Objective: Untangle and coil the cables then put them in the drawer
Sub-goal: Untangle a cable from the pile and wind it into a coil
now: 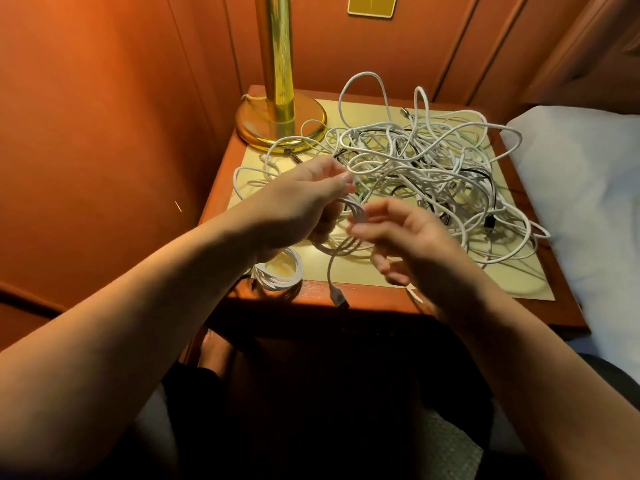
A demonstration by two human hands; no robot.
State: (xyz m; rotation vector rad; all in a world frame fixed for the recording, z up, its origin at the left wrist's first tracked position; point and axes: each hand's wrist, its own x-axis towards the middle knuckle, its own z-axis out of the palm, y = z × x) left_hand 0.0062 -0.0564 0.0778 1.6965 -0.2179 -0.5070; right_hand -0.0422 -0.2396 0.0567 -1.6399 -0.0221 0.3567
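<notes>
A: What sits nearest, at 6 o'clock?

B: Only dark shadow under the nightstand point(381, 299); the drawer can't be made out there. Just above, at the front edge, a white plug point(337, 296) hangs over the wood from the cable being wound

A: And the hands?

B: The right hand point(412, 244), at about 4 o'clock from centre, has its fingers loosely curled, and its fingertips touch the white loops point(356, 216); I can't tell whether it truly grips them. The left hand point(301, 202), at 9 o'clock from the right one, pinches those same loops, thumb and fingers curled round the strands

A: Any cable done?

B: One finished coil point(280, 271) lies at 7 o'clock on the top, partly under the left wrist

A: Further back?

B: The tangled pile point(415, 164) of white, with some black strands, spreads from centre to 3 o'clock. At 11 o'clock stands a brass lamp point(280, 123), a loop touching its base. A pillow point(581, 188) lies at 3 o'clock, beside the nightstand
</notes>
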